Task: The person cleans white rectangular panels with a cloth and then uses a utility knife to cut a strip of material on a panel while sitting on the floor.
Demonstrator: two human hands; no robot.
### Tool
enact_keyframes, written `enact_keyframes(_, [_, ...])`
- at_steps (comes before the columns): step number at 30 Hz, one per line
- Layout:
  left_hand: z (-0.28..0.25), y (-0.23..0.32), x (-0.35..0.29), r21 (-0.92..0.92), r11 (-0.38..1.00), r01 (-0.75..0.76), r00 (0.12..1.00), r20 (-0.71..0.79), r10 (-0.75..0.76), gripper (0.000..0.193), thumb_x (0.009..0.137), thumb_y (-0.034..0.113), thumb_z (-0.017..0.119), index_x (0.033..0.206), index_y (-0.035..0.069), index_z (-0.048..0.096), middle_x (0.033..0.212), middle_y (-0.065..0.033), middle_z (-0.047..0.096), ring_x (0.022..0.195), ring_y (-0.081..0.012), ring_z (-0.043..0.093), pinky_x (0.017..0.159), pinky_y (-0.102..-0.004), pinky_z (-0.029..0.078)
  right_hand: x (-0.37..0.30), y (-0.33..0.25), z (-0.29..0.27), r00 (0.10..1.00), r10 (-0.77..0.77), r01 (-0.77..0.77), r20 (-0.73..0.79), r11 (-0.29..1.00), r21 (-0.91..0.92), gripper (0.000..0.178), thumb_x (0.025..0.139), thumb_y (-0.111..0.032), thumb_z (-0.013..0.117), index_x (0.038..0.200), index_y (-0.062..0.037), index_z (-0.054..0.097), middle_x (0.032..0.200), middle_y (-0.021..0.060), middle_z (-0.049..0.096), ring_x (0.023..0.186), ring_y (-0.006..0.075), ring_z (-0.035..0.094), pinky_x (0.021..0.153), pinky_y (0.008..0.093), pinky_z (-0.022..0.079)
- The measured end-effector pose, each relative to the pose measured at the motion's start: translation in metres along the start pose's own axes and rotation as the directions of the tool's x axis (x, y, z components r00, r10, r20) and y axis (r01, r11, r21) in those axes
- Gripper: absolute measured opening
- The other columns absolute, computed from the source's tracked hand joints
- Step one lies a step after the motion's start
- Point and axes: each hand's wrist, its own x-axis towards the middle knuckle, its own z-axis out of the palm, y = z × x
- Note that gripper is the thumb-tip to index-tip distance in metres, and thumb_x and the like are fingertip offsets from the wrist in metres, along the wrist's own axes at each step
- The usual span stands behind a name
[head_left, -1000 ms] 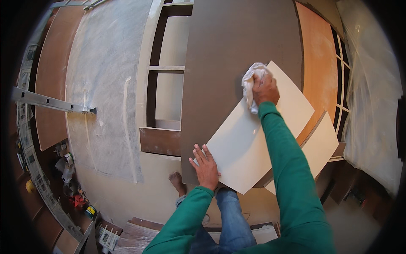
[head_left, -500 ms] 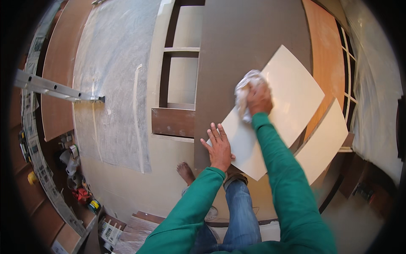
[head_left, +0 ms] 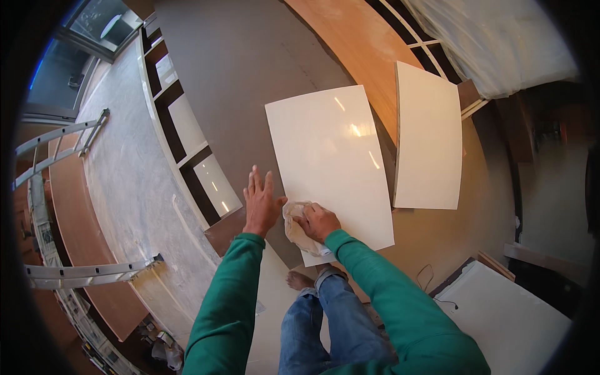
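Note:
My right hand [head_left: 317,222] grips a crumpled whitish cloth [head_left: 300,230], pressed to the near left corner of a glossy white panel [head_left: 331,150]. That panel lies flat on a large grey-brown board [head_left: 244,69]. Just left of the cloth is my left hand [head_left: 260,201], its fingers apart and nothing in it. It is over the board by the panel's left edge; whether it touches either I cannot tell.
A second white panel [head_left: 429,137] lies to the right, partly over an orange wood sheet [head_left: 350,31]. An open frame with compartments [head_left: 187,159] runs along the left. Farther left, an aluminium ladder [head_left: 94,274] stands on a covered floor [head_left: 134,125]. Plastic sheeting [head_left: 506,44] hangs at the far right.
The cloth in my right hand has moved from the panel's far left edge to its near left corner. My left hand has shifted off the panel's edge. The whole view has turned.

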Motion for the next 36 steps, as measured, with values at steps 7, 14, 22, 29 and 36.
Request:
enact_keyframes(7, [-0.022,0.071,0.139,0.232,0.968,-0.095,0.976,0.213,0.044,0.127,0.071,0.023,0.098,0.168,0.009,0.018,0.175,-0.0287,0.002,0.162,-0.047,0.01,0.121,-0.0709,0.028,-0.007,0.053,-0.063,0.709,0.488,-0.432,-0.51,0.871,0.233,0.034,0.097,-0.032,0.073,0.082,-0.0095,0.053,0.082,0.0136,0.058,0.073,0.0405,0.062,0.064,0.0535,0.05])
enact_keyframes(14, [0.0,0.09,0.153,0.435,0.896,-0.093,0.9,0.421,-0.111,0.167,0.048,0.031,0.107,0.17,0.012,-0.007,0.174,-0.0307,-0.01,0.16,-0.0522,-0.001,0.116,-0.0771,0.031,0.201,0.103,-0.106,0.735,0.48,-0.527,-0.48,0.849,0.041,0.037,0.103,-0.044,0.062,0.099,-0.0075,0.059,0.098,0.0192,0.067,0.087,0.0422,0.069,0.069,0.0551,0.058])
enact_keyframes(22, [-0.001,0.097,0.165,0.329,0.943,-0.056,0.879,0.464,-0.11,0.17,0.046,0.021,0.107,0.169,0.011,-0.01,0.171,-0.0328,-0.018,0.158,-0.057,-0.006,0.111,-0.0842,0.025,0.311,0.116,-0.133,0.747,0.332,-0.412,-0.575,0.911,-0.009,0.038,0.102,-0.045,0.062,0.104,-0.0077,0.063,0.1,0.0175,0.067,0.091,0.0378,0.071,0.075,0.0508,0.06])
enact_keyframes(29, [-0.005,0.093,0.167,0.359,0.928,-0.098,0.9,0.431,-0.071,0.169,0.05,0.025,0.107,0.168,0.01,-0.013,0.17,-0.0349,-0.018,0.158,-0.057,-0.004,0.11,-0.0818,0.031,0.172,0.11,-0.091,0.616,0.514,-0.591,-0.597,0.802,0.08,0.032,0.101,-0.043,0.064,0.099,-0.0109,0.062,0.095,0.0157,0.065,0.083,0.0379,0.07,0.069,0.0511,0.059])
enact_keyframes(36, [0.013,0.09,0.169,0.41,0.902,-0.135,0.891,0.449,-0.071,0.17,0.057,0.033,0.106,0.165,0.009,-0.022,0.168,-0.0369,-0.024,0.159,-0.055,-0.01,0.116,-0.0791,0.023,-0.077,0.067,-0.009,0.205,0.84,-0.87,-0.502,0.391,0.299,0.029,0.103,-0.036,0.061,0.099,-0.0083,0.058,0.1,0.0195,0.067,0.089,0.0455,0.068,0.076,0.0585,0.056])
